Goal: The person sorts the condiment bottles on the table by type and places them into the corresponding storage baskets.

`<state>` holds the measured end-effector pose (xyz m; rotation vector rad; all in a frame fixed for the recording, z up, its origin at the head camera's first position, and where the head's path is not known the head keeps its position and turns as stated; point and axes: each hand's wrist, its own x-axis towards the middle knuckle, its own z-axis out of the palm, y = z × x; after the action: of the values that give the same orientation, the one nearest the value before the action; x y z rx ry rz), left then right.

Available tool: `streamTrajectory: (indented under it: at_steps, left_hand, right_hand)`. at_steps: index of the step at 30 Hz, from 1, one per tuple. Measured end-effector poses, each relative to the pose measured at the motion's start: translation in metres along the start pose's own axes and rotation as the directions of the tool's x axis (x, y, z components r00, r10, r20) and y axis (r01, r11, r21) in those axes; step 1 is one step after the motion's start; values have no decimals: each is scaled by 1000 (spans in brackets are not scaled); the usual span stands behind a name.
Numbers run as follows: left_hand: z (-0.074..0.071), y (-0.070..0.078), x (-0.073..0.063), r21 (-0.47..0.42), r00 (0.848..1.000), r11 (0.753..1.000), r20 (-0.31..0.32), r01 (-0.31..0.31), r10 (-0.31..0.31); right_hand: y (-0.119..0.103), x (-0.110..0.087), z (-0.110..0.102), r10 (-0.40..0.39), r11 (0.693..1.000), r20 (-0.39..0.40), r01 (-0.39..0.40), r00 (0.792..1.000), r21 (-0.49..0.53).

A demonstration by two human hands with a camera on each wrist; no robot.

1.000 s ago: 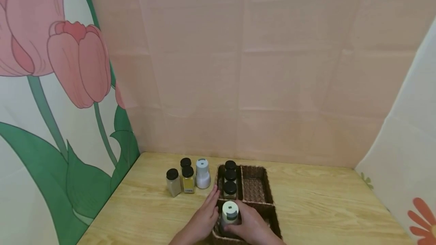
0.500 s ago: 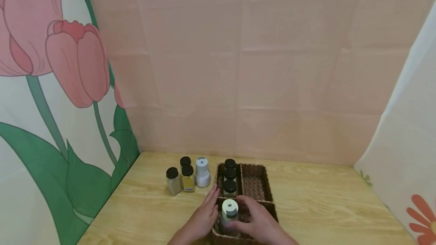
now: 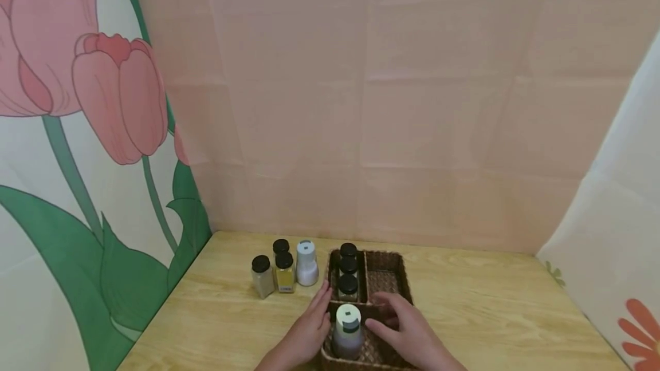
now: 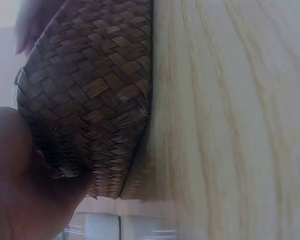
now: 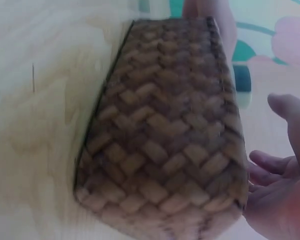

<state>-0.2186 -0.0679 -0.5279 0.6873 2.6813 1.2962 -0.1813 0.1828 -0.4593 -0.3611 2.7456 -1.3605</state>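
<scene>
A seasoning bottle with a pale cap stands upright in the left part of the front compartment of a dark woven basket. My left hand rests its straight fingers along the basket's left side. In the left wrist view, the left thumb lies against the wicker wall. To the bottle's right, my right hand is over the basket with thumb and fingers apart, holding nothing. The right wrist view has the right fingers beside the rim. Black-capped jars stand in a row in the back left compartment.
Left of the basket on the wooden table are a pale jar, a yellow jar, another black-capped jar behind it, and a white bottle. A pink cloth hangs behind.
My right hand has let go of the seasoning bottle and moved off to the right, its fingers spread. The bottle stays standing in the basket. The left hand keeps its place.
</scene>
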Motion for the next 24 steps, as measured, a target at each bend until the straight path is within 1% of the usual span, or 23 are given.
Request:
streamTrajectory:
  at_steps: [2, 5, 9, 13, 16, 20, 24]
  left_hand:
    - [0, 1, 1, 3, 1000, 1000, -2, -3, 3]
    - [-1, 2, 2, 8, 1000, 1000, -5, -12, 12]
    - [-2, 2, 2, 20, 1000, 1000, -9, -21, 21]
    - [-1, 2, 2, 17, 1000, 1000, -8, -18, 18]
    - [-2, 3, 1, 8, 1000, 1000, -4, -20, 20]
    - [-2, 3, 0, 7, 1000, 1000, 0, -22, 22]
    - [-2, 2, 0, 4, 1000, 1000, 5, -12, 12]
  right_hand:
    - [1, 2, -4, 27, 1000, -64, -28, 998, -14]
    - [5, 4, -11, 49, 998, -151, -56, 987, -39]
    - [13, 5, -19, 32, 993, -205, -55, 978, -106]
    - [24, 6, -24, -19, 984, -225, -22, 974, -176]
    - [31, 6, -24, -46, 980, -226, 0, 973, -198]
    - [37, 8, -25, -49, 975, -218, -1, 975, -223]
    - [43, 9, -24, -50, 965, -208, -7, 977, -264]
